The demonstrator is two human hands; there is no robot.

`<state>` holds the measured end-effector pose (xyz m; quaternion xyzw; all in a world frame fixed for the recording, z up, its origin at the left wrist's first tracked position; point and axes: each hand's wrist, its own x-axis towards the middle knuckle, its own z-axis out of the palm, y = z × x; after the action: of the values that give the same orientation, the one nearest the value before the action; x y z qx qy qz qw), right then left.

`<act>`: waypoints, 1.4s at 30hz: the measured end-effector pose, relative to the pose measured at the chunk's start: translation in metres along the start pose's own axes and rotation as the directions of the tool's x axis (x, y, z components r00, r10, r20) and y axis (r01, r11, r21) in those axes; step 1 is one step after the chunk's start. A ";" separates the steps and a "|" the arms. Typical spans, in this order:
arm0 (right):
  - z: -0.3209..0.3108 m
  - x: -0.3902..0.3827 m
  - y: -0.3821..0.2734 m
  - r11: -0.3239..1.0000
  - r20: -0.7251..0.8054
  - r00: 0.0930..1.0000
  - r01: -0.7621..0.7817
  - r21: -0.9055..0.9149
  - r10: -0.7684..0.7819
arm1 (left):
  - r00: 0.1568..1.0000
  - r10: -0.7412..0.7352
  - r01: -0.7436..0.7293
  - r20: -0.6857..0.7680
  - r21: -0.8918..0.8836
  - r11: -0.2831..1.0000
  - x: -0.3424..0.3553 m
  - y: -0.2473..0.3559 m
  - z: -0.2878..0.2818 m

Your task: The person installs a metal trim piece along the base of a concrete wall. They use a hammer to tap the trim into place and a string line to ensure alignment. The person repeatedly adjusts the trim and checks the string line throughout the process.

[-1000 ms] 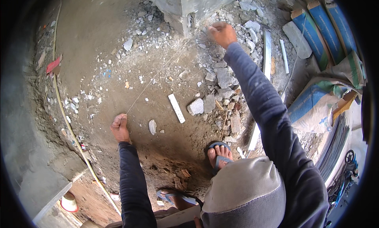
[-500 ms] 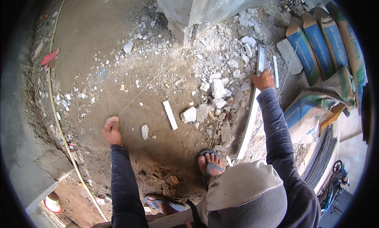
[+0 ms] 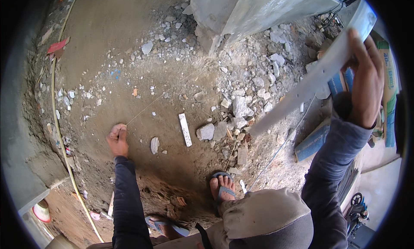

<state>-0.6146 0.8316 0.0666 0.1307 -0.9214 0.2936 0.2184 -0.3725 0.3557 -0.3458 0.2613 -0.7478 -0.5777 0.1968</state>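
Observation:
My left hand [image 3: 117, 139], low on the left, pinches the end of a thin string [image 3: 151, 101], which runs up across the dirt toward the foot of the concrete column [image 3: 211, 16]. At the upper right my right hand [image 3: 365, 83] grips a long, flat silver bar [image 3: 310, 74], lifted off the ground and slanting down to the lower left, slightly blurred. Between my hands a short white strip [image 3: 185, 129] lies among stone rubble [image 3: 239, 106]. My sandaled feet are at the bottom, partly behind my hooded head.
A yellowish hose [image 3: 55, 94] runs along the left beside a raised concrete edge [image 3: 26, 180]. Blue-and-tan sacks [image 3: 312, 143] are stacked on the right, partly hidden by my arm. A wheeled item [image 3: 357, 199] stands at the lower right.
My right hand has gone from near the column to the bar lying on the right, then raised it up and rightward. My left hand still pinches the string, slightly farther left in view.

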 end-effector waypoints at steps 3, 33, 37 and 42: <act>0.009 0.048 0.018 0.887 -0.039 0.892 0.442 -0.134 -0.451 | 1.000 0.024 -0.023 -0.008 0.066 0.998 0.001 0.004 0.000; 0.063 0.085 0.022 0.987 0.107 0.986 0.140 -0.075 -0.132 | 0.998 0.043 -0.032 -0.056 0.182 0.983 -0.003 0.016 -0.003; 0.047 0.052 0.060 0.925 0.220 0.913 -0.370 0.088 0.345 | 0.999 0.019 -0.015 -0.051 0.084 0.996 0.000 0.004 0.000; 0.114 -0.022 0.237 0.728 0.394 0.658 -0.684 -0.042 0.641 | 0.999 0.022 -0.021 -0.023 0.071 0.997 0.003 0.006 0.005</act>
<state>-0.7200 0.9543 -0.1421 -0.1481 -0.9115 0.3718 -0.0950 -0.3785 0.3588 -0.3417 0.2670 -0.7682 -0.5455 0.2026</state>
